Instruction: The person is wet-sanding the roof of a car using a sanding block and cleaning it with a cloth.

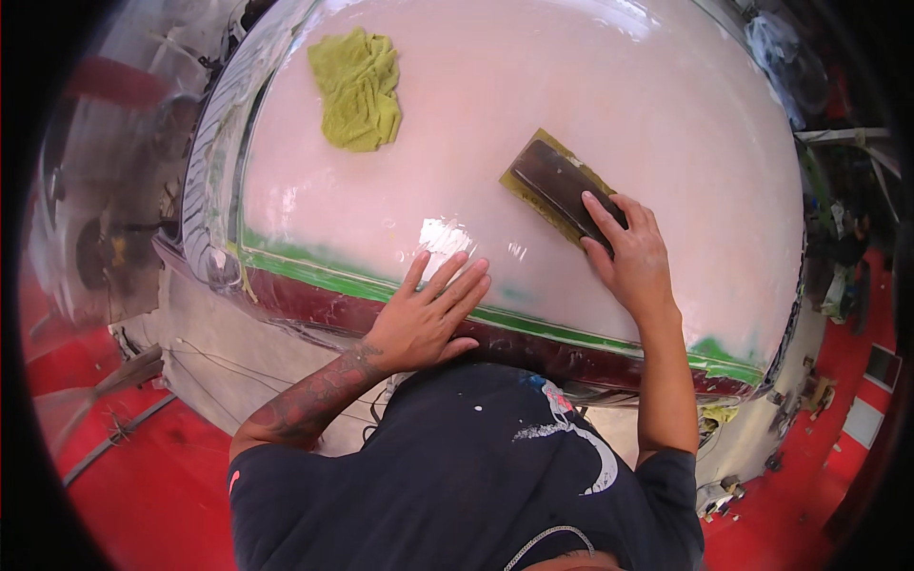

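A broad pinkish-white car panel (571, 76), wet and shiny in places, fills the middle of the view. My right hand (636, 249) grips the near end of a dark sanding block (564, 181), thumb on one side and fingers over the top. Yellowish sandpaper (520, 187) sticks out from under the block, which rests on the panel at a slant. My left hand (430, 309) lies flat near the front edge, fingers spread and holding nothing. Farther off to the left is a crumpled yellow-green cloth (356, 90) on the panel.
Green masking tape (324, 273) runs along the panel's near edge, above a dark red body strip (295, 297). Beyond the left edge is a dark windscreen area (211, 181) with whitish streaks. Red flooring (143, 485) shows at both sides, with assorted items at the right.
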{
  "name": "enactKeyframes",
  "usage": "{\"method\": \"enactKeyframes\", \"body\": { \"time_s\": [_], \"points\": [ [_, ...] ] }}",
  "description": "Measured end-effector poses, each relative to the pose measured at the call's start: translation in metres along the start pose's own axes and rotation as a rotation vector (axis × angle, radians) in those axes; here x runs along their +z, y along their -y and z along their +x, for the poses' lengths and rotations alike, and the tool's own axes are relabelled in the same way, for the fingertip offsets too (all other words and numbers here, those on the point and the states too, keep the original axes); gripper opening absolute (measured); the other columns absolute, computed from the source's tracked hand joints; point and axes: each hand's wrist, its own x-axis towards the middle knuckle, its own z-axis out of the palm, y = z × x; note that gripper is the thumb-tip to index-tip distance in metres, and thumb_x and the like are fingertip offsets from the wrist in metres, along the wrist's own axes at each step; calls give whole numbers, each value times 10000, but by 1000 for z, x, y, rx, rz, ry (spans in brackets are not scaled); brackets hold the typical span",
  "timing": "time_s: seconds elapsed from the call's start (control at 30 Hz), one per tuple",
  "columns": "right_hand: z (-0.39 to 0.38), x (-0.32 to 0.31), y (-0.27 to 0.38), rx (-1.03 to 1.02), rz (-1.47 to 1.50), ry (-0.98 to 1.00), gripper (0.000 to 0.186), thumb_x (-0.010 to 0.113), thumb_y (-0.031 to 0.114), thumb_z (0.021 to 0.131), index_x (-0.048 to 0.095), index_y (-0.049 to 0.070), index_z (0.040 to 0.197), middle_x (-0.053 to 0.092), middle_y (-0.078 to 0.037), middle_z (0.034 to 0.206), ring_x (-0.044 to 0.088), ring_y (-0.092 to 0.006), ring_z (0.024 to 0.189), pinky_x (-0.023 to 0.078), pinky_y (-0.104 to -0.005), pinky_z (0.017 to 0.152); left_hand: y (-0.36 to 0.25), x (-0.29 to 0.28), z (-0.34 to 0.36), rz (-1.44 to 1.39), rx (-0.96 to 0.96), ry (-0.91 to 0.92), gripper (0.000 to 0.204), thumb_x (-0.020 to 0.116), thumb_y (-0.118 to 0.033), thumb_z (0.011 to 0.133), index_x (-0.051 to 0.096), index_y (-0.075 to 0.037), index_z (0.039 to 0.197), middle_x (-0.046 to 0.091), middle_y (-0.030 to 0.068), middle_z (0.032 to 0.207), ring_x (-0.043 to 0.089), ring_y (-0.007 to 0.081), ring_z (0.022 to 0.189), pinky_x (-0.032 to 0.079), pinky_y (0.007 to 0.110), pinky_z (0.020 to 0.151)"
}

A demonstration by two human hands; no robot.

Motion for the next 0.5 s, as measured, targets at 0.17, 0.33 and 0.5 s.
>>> {"method": "enactKeyframes", "body": {
  "time_s": [0.17, 0.33, 0.5],
  "points": [
    [-8, -4, -8, 9, 82, 81, 622, 763, 182, 802, 602, 206, 1403, 579, -177, 1264, 562, -365, 1166, 514, -455, 958, 65, -18, -2, 148, -227, -232, 819, 584, -584, 932, 331, -176, 1596, 213, 162, 1677, 155, 423, 1546, 87, 693, 1190],
    [9, -10, 0, -110, -40, 33, 604, 790, 242, 803, 613, 207, 1380, 570, -177, 1294, 543, -368, 1194, 483, -464, 982, 181, -49, 53, 198, -662, -593, 1191, 730, -769, 710, 198, -247, 1639, 98, 239, 1682, 116, 533, 1516, 107, 762, 1141],
    [13, 0, -2, -95, 5, 16, 579, 798, 274, 813, 625, 217, 1363, 562, -173, 1316, 546, -363, 1167, 467, -462, 973, 228, -67, 107, -7, -612, -533, 938, 818, -577, 732, 456, -147, 1484, 376, 228, 1536, 356, 448, 1424, 313, 591, 1138]
  ]
}}
